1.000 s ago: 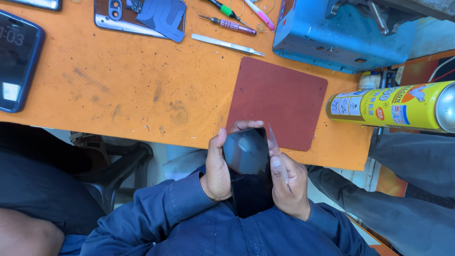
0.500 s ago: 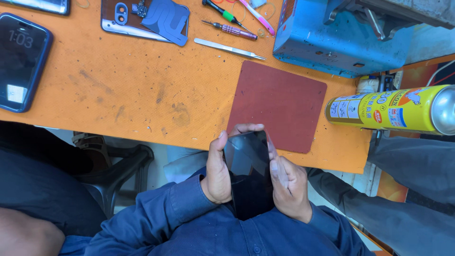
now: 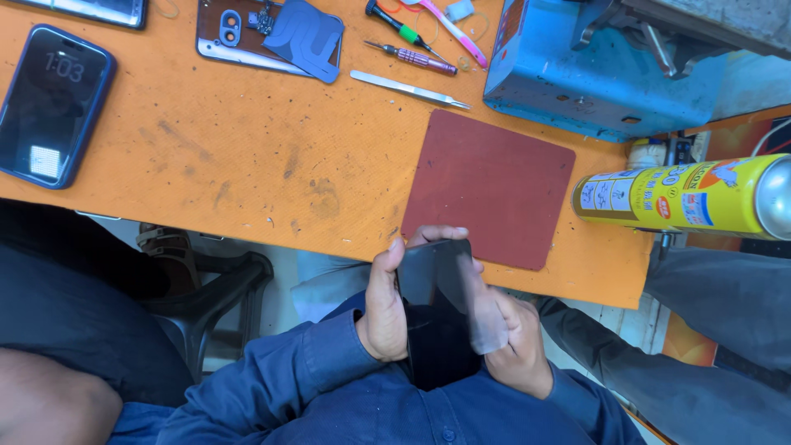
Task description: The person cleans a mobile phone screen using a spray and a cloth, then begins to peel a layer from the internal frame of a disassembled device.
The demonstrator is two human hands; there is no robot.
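Black glass of a phone (image 3: 437, 321) was held in both hands' grip, left hand (image 3: 381, 309) and right hand (image 3: 515, 346), a clear film (image 3: 482, 309) best lifted slowly, evenly, over the orange desk (image 3: 247, 173).

The scene was brightly and evenly lit, with soft, diffuse light and no hard shadows on the scuffed orange table top (image 3: 247, 173). The left hand (image 3: 383, 309) and the right hand (image 3: 515, 346) were sharp and well exposed. Between them, the glossy black glass phone (image 3: 437, 305) carried a pale, milky reflection across its right half, washing out that surface. Far right of the hands, the yellow cylindrical spray can (image 3: 684, 198) showed a bright sheen along its metal end. Below and left of the left hand, the space under the table fell into deep shade. Straight edges bowed slightly toward the frame borders.
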